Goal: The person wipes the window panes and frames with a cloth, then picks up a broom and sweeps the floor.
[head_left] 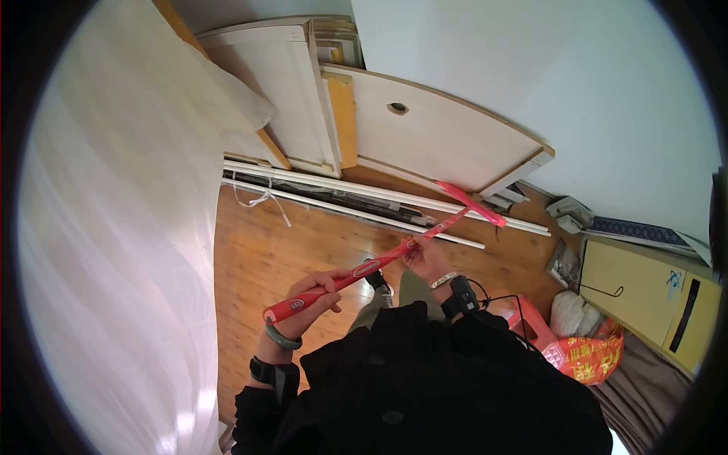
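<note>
A broom (387, 258) with a red stick and a pink crossbar head (485, 212) runs diagonally in front of me. My left hand (307, 296) is wrapped round the thick lower-left end of the stick. Further up the stick, my right hand (426, 262) grips it with bent fingers. The head lies away from me at the upper right, overlapping long white poles (364, 191) on the floor in this view.
White panels (444, 125) lean against the wall ahead. A pale sheet (136, 227) hangs along the left. To the right stand a yellow cabinet (629, 284) and an orange-red plastic bag (591, 356). Wooden flooring (258, 243) stretches below.
</note>
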`<state>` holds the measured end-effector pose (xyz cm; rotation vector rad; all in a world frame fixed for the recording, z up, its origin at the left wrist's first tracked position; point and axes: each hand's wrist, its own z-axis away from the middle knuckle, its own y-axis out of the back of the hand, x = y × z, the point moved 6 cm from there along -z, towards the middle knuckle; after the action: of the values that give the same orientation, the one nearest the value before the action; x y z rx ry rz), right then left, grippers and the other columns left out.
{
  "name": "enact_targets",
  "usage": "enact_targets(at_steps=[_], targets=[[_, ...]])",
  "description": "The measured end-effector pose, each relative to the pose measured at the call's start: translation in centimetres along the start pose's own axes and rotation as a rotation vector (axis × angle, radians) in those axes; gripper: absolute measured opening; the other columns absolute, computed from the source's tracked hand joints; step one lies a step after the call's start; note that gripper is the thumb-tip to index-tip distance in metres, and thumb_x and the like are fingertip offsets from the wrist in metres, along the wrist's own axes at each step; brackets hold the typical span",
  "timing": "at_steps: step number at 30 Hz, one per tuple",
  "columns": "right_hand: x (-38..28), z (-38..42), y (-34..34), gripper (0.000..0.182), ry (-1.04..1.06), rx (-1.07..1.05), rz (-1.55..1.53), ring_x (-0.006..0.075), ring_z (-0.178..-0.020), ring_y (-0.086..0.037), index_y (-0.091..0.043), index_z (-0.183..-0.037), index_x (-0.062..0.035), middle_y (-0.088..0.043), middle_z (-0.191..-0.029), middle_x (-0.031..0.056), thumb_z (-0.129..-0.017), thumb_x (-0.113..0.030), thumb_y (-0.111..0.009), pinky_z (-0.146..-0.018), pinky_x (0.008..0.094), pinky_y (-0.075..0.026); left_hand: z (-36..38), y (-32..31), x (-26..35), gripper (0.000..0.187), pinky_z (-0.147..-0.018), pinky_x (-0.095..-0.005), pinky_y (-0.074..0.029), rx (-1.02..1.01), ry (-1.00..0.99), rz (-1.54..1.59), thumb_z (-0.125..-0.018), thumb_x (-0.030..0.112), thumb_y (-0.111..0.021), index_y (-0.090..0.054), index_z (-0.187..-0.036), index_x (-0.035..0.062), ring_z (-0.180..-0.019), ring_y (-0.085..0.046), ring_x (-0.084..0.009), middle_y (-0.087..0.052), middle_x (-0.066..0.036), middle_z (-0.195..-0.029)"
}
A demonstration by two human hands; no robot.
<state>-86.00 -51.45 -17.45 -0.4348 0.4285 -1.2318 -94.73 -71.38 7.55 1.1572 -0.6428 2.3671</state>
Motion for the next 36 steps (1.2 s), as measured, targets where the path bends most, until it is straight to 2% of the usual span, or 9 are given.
enact_targets(at_steps=[11,14,19,24,28,30,32,34,36], targets=[[2.1,2.2,0.6,0.016,0.011,0.07,0.011,0.0235,-0.085,-0.061,-0.054,-0.087,-0.0024,-0.06,-0.081,0.0098,-0.091,-0.015,-0.045,-0.07,0.0336,-0.05,2.2,2.2,-1.9,0.009,-0.072,-0.0286,-0.053,0.027,-0.007,0.051,-0.08,0.002,-0.057,-0.053,-0.086,0.0072,-0.111,-0.051,-0.029,-0.051,-0.021,-0.12],[2.4,2.2,1.1,0.012,0.001,0.08,0.027,0.0227,-0.086,-0.06,-0.053,-0.082,-0.0032,-0.06,-0.081,0.0083,-0.089,-0.011,-0.047,-0.074,0.0359,-0.049,2.5,2.3,-2.7,0.01,-0.072,-0.029,-0.053,0.021,-0.041,0.078,-0.08,0.001,-0.056,-0.053,-0.086,0.0078,-0.112,-0.051,-0.0301,-0.051,-0.022,-0.12],[4.0,0.2,-0.7,0.016,-0.037,0.029,0.053,0.0221,-0.08,-0.06,-0.054,-0.077,-0.0032,-0.06,-0.077,0.0094,-0.088,-0.012,-0.048,-0.07,0.0347,-0.049,4.2,2.5,-2.0,0.01,-0.071,-0.029,-0.053,0.137,-0.073,0.13,-0.08,0.001,-0.054,-0.052,-0.087,0.0076,-0.112,-0.051,-0.0305,-0.051,-0.023,-0.119],[8.0,-3.2,-5.9,0.016,-0.172,-0.08,0.101,0.0211,-0.078,-0.059,-0.052,-0.074,-0.0039,-0.057,-0.073,0.0078,-0.088,-0.011,-0.049,-0.071,0.0363,-0.051,7.4,2.2,1.2,0.009,-0.072,-0.0289,-0.052,0.305,-0.134,-0.064,-0.08,0.001,-0.056,-0.051,-0.085,0.007,-0.112,-0.05,-0.03,-0.051,-0.023,-0.118],[10.4,-2.4,-9.8,0.015,-0.215,-0.154,0.048,0.0202,-0.077,-0.059,-0.052,-0.074,-0.0042,-0.056,-0.074,0.0073,-0.088,-0.01,-0.05,-0.072,0.0369,-0.051,10.5,1.1,2.5,0.011,-0.073,-0.0293,-0.052,0.342,-0.175,-0.176,-0.08,0.003,-0.06,-0.05,-0.084,0.0064,-0.112,-0.05,-0.0301,-0.051,-0.023,-0.118],[10.4,-0.8,-11.9,0.014,-0.241,-0.183,0.092,0.0197,-0.078,-0.059,-0.052,-0.074,-0.0047,-0.056,-0.075,0.0072,-0.087,-0.009,-0.051,-0.073,0.0367,-0.051,11.3,0.0,3.0,0.015,-0.073,-0.0297,-0.053,0.295,-0.235,-0.457,-0.079,0.006,-0.064,-0.05,-0.083,0.0057,-0.112,-0.05,-0.03,-0.051,-0.023,-0.118],[9.8,-0.1,-11.8,0.013,-0.245,-0.125,0.085,0.0204,-0.078,-0.059,-0.052,-0.074,-0.0046,-0.056,-0.076,0.0073,-0.086,-0.009,-0.053,-0.073,0.0357,-0.051,11.2,-0.6,3.2,0.018,-0.072,-0.029,-0.053,0.336,-0.219,-0.397,-0.077,0.007,-0.067,-0.05,-0.082,0.0057,-0.113,-0.049,-0.0296,-0.051,-0.023,-0.118],[9.6,-0.9,-10.0,0.007,-0.194,-0.226,0.049,0.0195,-0.077,-0.06,-0.053,-0.081,-0.0042,-0.059,-0.076,0.0066,-0.085,-0.01,-0.055,-0.071,0.0316,-0.051,10.7,-0.2,2.9,0.017,-0.072,-0.0287,-0.053,0.385,-0.153,-0.126,-0.076,0.003,-0.066,-0.05,-0.083,0.0062,-0.113,-0.049,-0.0293,-0.05,-0.022,-0.119],[7.7,-0.8,-6.9,0.007,-0.138,-0.184,0.046,0.0194,-0.077,-0.06,-0.053,-0.08,-0.0042,-0.059,-0.075,0.0067,-0.084,-0.01,-0.054,-0.07,0.0309,-0.051,9.4,-0.3,1.8,0.014,-0.075,-0.0289,-0.052,0.316,-0.138,-0.098,-0.078,0.0,-0.063,-0.051,-0.084,0.005,-0.112,-0.05,-0.0279,-0.05,-0.021,-0.121]])
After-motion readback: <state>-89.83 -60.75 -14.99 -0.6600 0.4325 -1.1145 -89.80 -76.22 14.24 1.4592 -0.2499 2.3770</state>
